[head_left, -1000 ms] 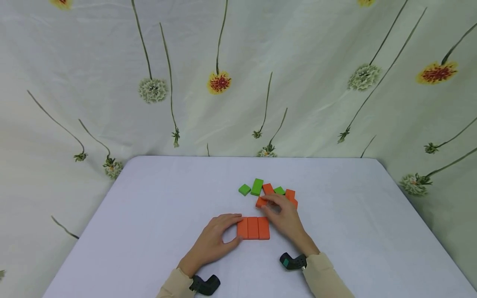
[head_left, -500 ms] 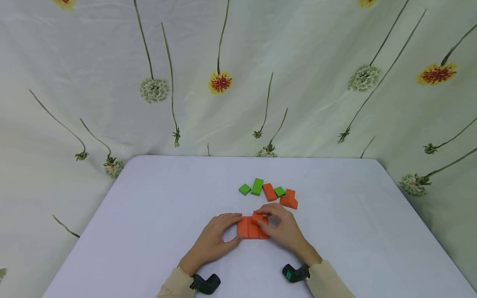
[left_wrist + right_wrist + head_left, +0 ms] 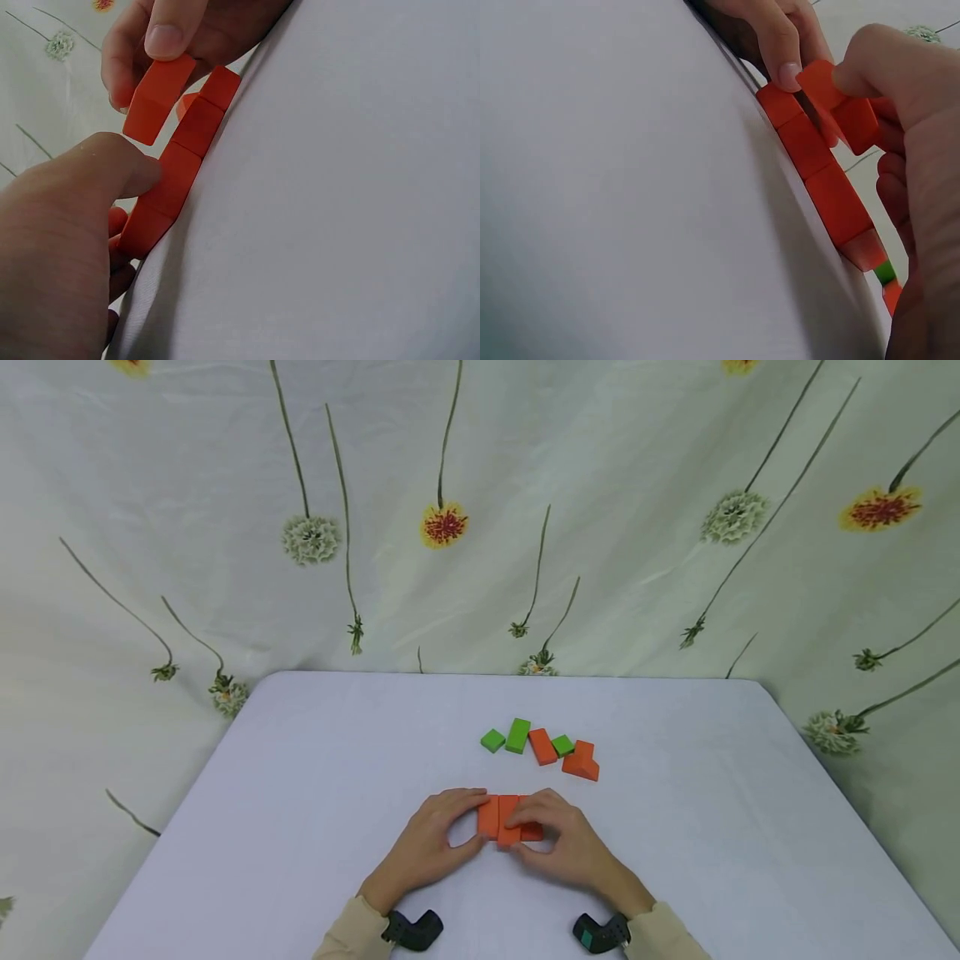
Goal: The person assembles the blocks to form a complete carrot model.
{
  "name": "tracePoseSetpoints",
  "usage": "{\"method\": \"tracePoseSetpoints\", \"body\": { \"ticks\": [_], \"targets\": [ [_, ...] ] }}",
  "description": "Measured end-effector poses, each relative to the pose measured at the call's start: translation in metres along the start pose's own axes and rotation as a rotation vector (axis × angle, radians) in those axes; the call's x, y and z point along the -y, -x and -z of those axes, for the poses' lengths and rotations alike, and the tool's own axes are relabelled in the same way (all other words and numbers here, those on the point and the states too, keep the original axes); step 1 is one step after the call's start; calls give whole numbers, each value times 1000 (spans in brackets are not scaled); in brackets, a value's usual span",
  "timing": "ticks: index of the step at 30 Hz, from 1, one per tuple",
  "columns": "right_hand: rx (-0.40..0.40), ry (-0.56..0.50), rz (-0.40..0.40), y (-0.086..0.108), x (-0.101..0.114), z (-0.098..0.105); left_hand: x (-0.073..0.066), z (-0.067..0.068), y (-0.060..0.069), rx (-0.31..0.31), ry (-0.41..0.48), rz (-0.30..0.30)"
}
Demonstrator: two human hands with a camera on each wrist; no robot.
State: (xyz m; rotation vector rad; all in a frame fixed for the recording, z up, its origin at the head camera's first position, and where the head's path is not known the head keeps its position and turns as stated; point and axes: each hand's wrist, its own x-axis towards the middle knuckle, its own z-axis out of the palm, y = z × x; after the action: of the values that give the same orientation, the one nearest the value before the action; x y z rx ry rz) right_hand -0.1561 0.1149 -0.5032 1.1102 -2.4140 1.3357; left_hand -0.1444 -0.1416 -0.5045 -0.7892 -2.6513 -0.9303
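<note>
Three orange wooden blocks lie side by side as a row on the white table. My left hand grips the row's left end, with the thumb on the near side and fingers at the far side. My right hand pinches another orange block over the row. In the left wrist view this held block is tilted, with a gap between it and the row. The right wrist view shows my thumb pressing the held block; my other fingers are partly hidden behind it.
Behind the row lie loose pieces: a small green block, a longer green block, an orange block, another green block and touching orange pieces. A flower-patterned cloth hangs past the table's far edge.
My right hand has brought an orange block from the loose pieces toward me, over the row, and turned it lengthwise. My left hand has stayed at the row's left end.
</note>
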Motion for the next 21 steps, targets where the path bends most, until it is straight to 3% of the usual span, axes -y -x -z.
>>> {"method": "tracePoseSetpoints", "body": {
  "ticks": [10, 21],
  "targets": [
    [132, 3, 60, 0, 1, -1, 0, 1, 0, 23, 10, 17],
    [185, 21, 22, -1, 2, 0, 2, 0, 0, 31, 9, 20]
  ]
}}
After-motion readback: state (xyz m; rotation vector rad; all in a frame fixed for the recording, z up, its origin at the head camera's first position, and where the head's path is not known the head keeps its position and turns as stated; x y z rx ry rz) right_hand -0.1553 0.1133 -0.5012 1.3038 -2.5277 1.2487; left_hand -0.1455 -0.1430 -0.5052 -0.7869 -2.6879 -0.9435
